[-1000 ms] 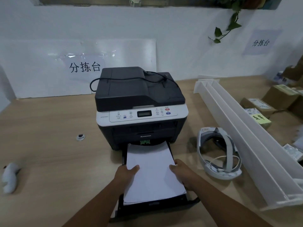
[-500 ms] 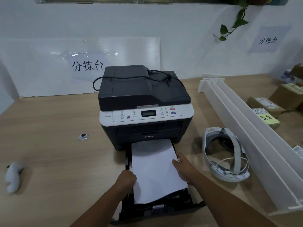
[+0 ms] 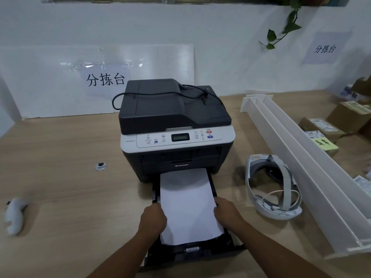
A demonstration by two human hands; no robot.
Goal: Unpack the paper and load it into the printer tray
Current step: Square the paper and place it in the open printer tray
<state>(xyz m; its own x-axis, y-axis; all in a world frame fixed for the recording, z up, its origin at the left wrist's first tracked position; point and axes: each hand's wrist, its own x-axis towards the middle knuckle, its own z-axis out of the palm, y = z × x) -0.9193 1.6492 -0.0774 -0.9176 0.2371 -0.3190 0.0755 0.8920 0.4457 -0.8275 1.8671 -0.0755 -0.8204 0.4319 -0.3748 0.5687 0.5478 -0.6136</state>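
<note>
A black and white printer [image 3: 176,127] stands in the middle of the wooden table. Its black paper tray [image 3: 192,255] is pulled out toward me. A white stack of paper [image 3: 187,203] lies in the tray, its far end under the printer's front. My left hand [image 3: 153,218] grips the stack's left edge. My right hand [image 3: 227,213] holds the right edge. The stack's near end curls up slightly above the tray's front.
A white headset [image 3: 273,185] lies right of the tray. Long white dividers [image 3: 313,157] run diagonally beyond it, with cardboard boxes [image 3: 321,127] further right. A white object [image 3: 15,215] lies at the far left, a small round disc [image 3: 101,165] left of the printer.
The stack has slid further into the tray toward the printer. Both hands have shifted to the stack's side edges, nearer its front end.
</note>
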